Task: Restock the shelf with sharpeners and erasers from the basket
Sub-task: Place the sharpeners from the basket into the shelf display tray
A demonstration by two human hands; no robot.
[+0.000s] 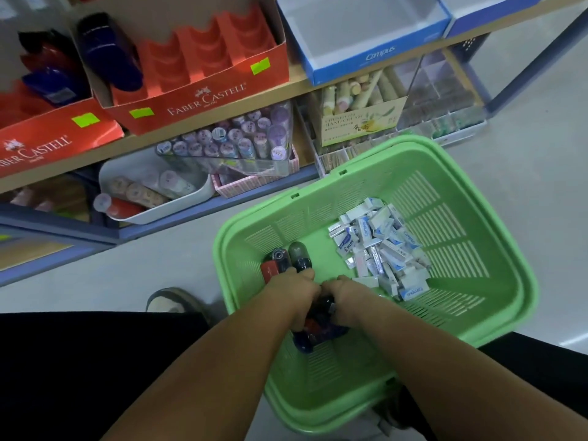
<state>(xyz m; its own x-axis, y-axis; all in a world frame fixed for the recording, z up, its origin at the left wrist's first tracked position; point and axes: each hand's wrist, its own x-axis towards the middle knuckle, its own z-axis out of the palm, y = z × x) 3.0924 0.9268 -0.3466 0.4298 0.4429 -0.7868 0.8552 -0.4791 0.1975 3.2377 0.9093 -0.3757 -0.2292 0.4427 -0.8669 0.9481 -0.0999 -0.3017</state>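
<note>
left hand (297,292), right hand (345,296) hide sharpeners (318,335)

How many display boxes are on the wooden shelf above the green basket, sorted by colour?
Red Faber-Castell cardboard display boxes: 2
Blue-walled cardboard boxes with white insides: 2 (the right one is partly cut off by the picture's edge)
Total: 4

We're in a stationery shop: the shelf (300,81) carries red Faber-Castell display boxes (203,100) tagged with neon price stickers (260,65) and a blue Campus tray (378,57). A hand-cream display (359,124) sits below. On the floor, a green shopping basket (496,218) holds loose sharpeners (286,259) and wrapped erasers (378,246).
</note>
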